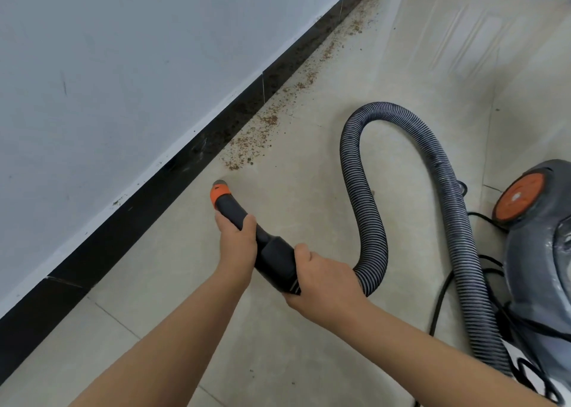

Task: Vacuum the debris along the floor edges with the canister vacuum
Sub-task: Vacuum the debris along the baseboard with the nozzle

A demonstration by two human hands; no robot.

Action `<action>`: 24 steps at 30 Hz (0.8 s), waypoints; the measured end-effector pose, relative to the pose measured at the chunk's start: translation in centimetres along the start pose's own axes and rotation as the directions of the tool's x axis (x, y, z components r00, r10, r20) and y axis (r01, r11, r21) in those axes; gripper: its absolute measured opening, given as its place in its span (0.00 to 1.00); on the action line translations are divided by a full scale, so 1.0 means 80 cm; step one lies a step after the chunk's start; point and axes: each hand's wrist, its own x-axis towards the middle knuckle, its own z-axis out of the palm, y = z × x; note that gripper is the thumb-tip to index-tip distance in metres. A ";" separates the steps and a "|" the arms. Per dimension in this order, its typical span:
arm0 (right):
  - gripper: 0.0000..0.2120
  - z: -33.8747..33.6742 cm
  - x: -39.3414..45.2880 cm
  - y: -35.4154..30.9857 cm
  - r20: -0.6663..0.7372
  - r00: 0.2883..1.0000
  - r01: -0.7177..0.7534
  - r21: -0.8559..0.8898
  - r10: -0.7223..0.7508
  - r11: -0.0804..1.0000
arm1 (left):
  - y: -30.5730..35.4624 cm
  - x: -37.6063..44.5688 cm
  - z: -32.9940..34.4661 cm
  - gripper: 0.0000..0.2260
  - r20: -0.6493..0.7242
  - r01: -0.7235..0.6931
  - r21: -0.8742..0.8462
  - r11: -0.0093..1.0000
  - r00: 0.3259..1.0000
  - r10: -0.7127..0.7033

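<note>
I have both hands wrapped around the black nozzle handle [262,240]: my left hand [236,240] grips it near the orange-collared tip [220,192] to steer the mouth, while my right hand [321,278] clasps the rear end where the ribbed hose [364,190] joins, taking the hose's weight. The tip sits low over the floor tile [293,172], just short of the near end of the brown debris [247,150], which trails away along the dark baseboard [216,134] into the far distance. The canister vacuum [537,236] stands on the right, its hose looped with slack, I judge so the nozzle can travel along the edge unhindered.
</note>
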 end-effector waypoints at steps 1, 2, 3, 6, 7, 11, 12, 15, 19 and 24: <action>0.21 0.000 -0.006 0.001 -0.010 1.000 0.008 -0.012 -0.008 1.000 | -0.002 -0.009 0.001 0.23 -0.017 -0.019 -0.020 1.000 1.000 0.019; 0.20 0.000 -0.012 0.002 -0.021 1.000 0.012 -0.015 -0.012 1.000 | -0.003 -0.017 0.001 0.23 -0.023 -0.033 -0.039 0.999 0.999 0.033; 0.20 0.000 -0.018 0.003 -0.035 0.999 0.014 -0.008 -0.015 1.000 | -0.003 -0.023 0.001 0.23 -0.024 -0.033 -0.059 0.998 0.999 0.032; 0.20 -0.006 -0.027 0.001 -0.073 0.997 0.016 0.011 -0.015 1.000 | 0.009 -0.036 -0.005 0.19 -0.008 0.035 -0.197 0.980 0.999 -0.037; 0.20 -0.009 -0.029 -0.002 -0.084 0.996 0.008 0.023 -0.006 1.000 | 0.015 -0.039 -0.008 0.18 0.010 0.062 -0.246 0.967 0.998 -0.061; 0.19 -0.026 -0.040 -0.018 -0.118 0.992 -0.026 0.094 0.037 0.995 | 0.048 -0.055 -0.025 0.24 0.019 0.094 -0.285 0.954 0.996 -0.093; 0.19 -0.033 -0.043 -0.024 -0.116 0.992 -0.037 0.115 0.051 0.993 | 0.059 -0.061 -0.030 0.24 0.012 0.092 -0.260 0.961 0.996 -0.092; 0.20 -0.052 -0.063 -0.051 -0.056 0.988 -0.127 0.206 0.142 0.970 | 0.091 -0.087 -0.046 0.22 0.030 0.104 -0.142 0.984 0.994 -0.101; 0.24 -0.097 -0.097 -0.088 0.159 0.961 -0.271 0.375 0.227 0.887 | 0.146 -0.134 -0.070 0.26 -0.021 0.120 0.064 0.991 0.993 -0.119; 0.25 -0.178 -0.157 -0.094 0.374 0.916 -0.344 0.549 0.144 0.761 | 0.242 -0.207 -0.075 0.36 -0.067 0.227 0.251 0.941 0.974 -0.217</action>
